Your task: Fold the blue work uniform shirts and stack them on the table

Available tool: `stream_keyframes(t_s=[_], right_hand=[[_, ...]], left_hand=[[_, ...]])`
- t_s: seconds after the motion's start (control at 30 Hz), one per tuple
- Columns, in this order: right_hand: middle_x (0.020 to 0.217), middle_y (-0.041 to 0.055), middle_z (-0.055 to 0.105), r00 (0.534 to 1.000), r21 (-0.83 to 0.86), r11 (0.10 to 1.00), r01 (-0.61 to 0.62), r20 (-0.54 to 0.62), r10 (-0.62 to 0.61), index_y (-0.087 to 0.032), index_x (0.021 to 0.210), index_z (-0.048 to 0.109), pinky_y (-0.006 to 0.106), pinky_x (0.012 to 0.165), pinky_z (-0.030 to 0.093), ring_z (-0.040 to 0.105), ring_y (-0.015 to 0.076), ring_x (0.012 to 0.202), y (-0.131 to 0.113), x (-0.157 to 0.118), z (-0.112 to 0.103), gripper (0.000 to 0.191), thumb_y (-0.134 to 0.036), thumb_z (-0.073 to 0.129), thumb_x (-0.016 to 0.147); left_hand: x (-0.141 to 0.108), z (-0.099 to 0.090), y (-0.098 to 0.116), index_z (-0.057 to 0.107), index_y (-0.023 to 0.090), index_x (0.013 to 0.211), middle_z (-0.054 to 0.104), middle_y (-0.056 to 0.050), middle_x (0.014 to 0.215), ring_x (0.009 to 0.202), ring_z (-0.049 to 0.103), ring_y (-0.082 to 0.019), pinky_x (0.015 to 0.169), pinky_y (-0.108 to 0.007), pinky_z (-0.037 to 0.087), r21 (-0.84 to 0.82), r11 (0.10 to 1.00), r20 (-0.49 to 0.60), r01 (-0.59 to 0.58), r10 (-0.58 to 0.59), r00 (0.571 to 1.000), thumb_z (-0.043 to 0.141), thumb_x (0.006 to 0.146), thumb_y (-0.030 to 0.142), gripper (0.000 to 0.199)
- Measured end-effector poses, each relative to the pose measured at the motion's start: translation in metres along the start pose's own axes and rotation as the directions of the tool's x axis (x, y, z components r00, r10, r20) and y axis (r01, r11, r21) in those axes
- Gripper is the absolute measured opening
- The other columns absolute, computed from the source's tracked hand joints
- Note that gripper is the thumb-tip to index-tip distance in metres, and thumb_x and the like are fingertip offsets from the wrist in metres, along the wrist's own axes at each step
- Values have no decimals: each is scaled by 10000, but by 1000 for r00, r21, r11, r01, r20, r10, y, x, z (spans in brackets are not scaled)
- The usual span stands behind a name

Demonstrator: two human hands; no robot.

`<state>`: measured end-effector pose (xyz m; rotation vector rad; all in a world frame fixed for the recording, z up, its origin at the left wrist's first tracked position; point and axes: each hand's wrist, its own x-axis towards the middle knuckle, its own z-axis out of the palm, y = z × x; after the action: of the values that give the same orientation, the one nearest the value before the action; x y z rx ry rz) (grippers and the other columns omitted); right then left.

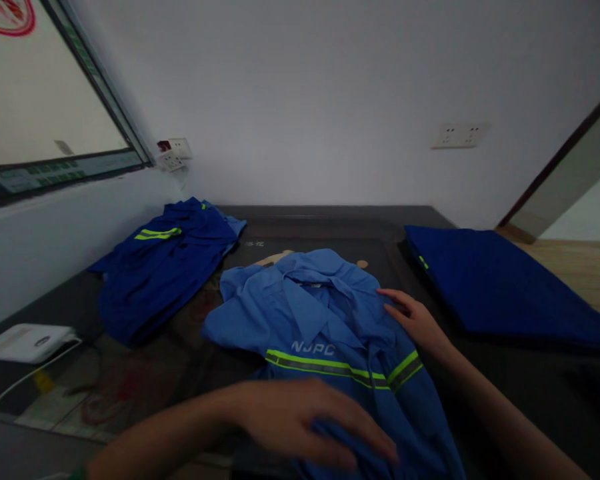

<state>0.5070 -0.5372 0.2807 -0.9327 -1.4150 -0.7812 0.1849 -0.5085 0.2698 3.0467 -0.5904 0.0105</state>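
A light blue work shirt (260, 313) with yellow-green and grey reflective bands lies spread on the dark table (330, 223), collar toward the wall. Pale letters run across its chest, above the band. My right hand (410, 320) rests at the shirt's shoulder on the right, fingers apart and touching the cloth. Over the lower front of the shirt is my left hand (315, 417), slightly blurred, its fingers stretched out and holding nothing. Whether the left hand touches the fabric I cannot tell. The lower end of the shirt runs out of view.
A heap of dark blue clothing (180, 267) with a reflective strip lies at the left. To the right is a flat, folded dark blue garment (505, 280). A white box-shaped device (27, 341) with a cable sits at the left edge. Sockets (460, 135) are on the wall behind.
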Motion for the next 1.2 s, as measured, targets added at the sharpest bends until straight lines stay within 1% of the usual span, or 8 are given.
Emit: stream_keyframes(t_s=[0.03,0.13,0.2,0.3,0.57,0.73,0.97,1.2], right_hand=[[1245,96,613,1000,-14,1000,23,6,-23,-222,1189,616,391,872,529,577,251,1140,0,0,0,396,-369,507,838],[1280,106,587,995,-101,990,100,-10,-102,-215,1200,612,418,904,511,557,252,1169,0,4,-1,387,-291,483,843],[1315,102,562,986,-163,975,152,-41,-161,-217,1196,617,446,978,463,533,248,1202,-2,8,-4,377,-248,460,854],[1321,78,565,973,-221,951,214,-37,-228,-231,1190,623,460,1044,405,514,235,1225,-5,17,-10,370,-210,449,864],[1227,93,632,945,-270,929,252,277,-175,-214,1206,611,455,1014,433,575,249,1152,-1,45,-5,414,-202,604,793],[1059,91,683,936,-374,886,273,316,-155,-202,1059,682,401,927,471,608,248,1034,-9,56,8,258,-219,610,812],[784,42,679,971,-129,981,144,208,-115,-177,785,668,319,699,499,627,198,755,-39,58,-24,248,-417,606,792],[777,8,654,990,114,985,127,-82,-118,-177,866,624,293,638,506,602,160,701,-101,42,-96,325,-476,664,747]], left_hand=[[-12,-16,2,542,239,1326,619,-46,1274,1189,567,-206,1031,-333,424,52,994,-216,95,-82,973,407,946,349,418],[-42,-64,-16,545,249,1303,648,-66,1212,1141,583,-219,1011,-389,437,171,881,-737,442,-184,651,372,950,346,406],[-55,-88,-43,531,211,1310,616,-96,1250,1177,554,-242,1034,-414,410,228,736,-858,637,-158,489,424,918,324,422],[-64,-106,-82,515,113,1310,577,-167,1273,1204,526,-290,1051,-427,380,243,517,-913,821,-165,374,514,866,361,509],[-67,-107,-114,600,203,1118,699,-82,954,896,657,-262,750,-331,495,165,433,-879,886,-343,331,487,875,383,322],[-70,-106,-106,635,184,948,688,-105,992,954,639,-243,837,-330,470,300,437,-877,848,-224,426,368,918,271,282],[-78,-105,-47,534,173,1041,670,-105,847,808,656,-262,721,-345,475,54,289,-990,956,-107,88,218,970,314,353],[-90,-120,-10,589,186,882,667,-25,860,810,606,-178,749,-246,466,304,647,-951,700,160,265,349,911,465,370]])
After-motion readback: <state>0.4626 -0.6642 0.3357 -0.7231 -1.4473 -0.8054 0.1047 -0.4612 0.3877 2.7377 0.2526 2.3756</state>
